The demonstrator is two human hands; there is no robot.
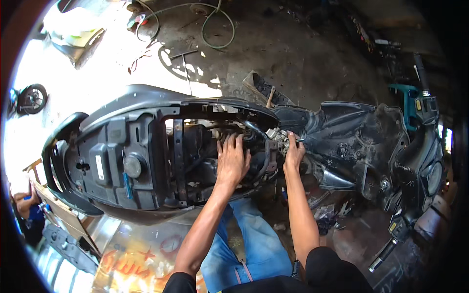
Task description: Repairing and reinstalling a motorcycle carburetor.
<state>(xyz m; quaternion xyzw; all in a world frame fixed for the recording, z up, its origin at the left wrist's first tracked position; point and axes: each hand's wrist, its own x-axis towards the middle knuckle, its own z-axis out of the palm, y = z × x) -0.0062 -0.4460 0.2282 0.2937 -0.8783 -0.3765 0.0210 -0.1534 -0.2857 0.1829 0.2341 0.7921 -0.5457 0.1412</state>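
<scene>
A black scooter (342, 141) with its seat off lies across the view, handlebars to the right. My left hand (233, 163) reaches into the opening of its frame, fingers stretched out and slightly apart; the fingertips dip among dark hoses and engine parts, and what they touch is unclear. Just right of the curved frame tube (267, 155), my right hand (293, 155) grips a silvery metal engine part (277, 136), thumb and fingers closed around its right side. A short shiny rod (300, 140) sticks out beside those fingers. Its kind is hard to make out.
A blue-handled tool (127, 185) rests on the black underseat tray (105, 161) at the left. A green hose (233, 34) loops on the floor behind. At the far left a person's arm (24, 205) shows. Small parts and tools litter the floor at right.
</scene>
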